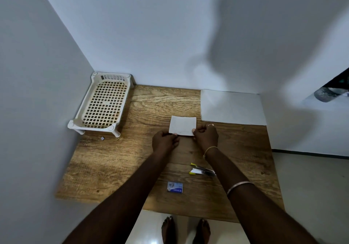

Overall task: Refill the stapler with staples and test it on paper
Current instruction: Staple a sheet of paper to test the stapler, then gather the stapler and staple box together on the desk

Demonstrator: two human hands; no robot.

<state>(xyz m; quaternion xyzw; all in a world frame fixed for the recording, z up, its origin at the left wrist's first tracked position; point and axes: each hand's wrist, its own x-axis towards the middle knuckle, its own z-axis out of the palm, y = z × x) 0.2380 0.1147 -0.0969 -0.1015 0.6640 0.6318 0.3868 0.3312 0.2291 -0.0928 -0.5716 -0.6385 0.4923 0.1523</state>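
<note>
- The stapler [202,171] lies on the wooden tabletop [113,158], its black body pointing right. Its two yellow-tipped arms are parted at the left end. No hand touches it.
- A small white paper [182,125] sits beyond the stapler and a little to its left, with a faint crease line near its near edge. Whether it lies flat on the wood or is lifted slightly cannot be told.
- The left hand [165,139], beyond the stapler and to its left, pinches the near left corner of the paper with curled fingers and thumb.
- The right hand [205,136], straight beyond the stapler, pinches the near right corner of the paper the same way. It wears a ring [210,125], and the forearm, which passes just right of the stapler, wears bangles [238,186].
- A blue-and-white box [175,187] of staples lies closed, nearer to the person than the stapler and to its left, apart from it.
- A stack of white sheets [233,107] lies well beyond the stapler and to its right, against the far wall.
- A cream lattice tray [103,104] on short legs stands far to the stapler's left and beyond it, in the corner of the walls.
- A tiny scrap [102,138] lies just in front of the tray, well left of the stapler.
- Bare feet [186,228] stand on the pale floor [311,187], below the tabletop edge on the near side of the stapler.
</note>
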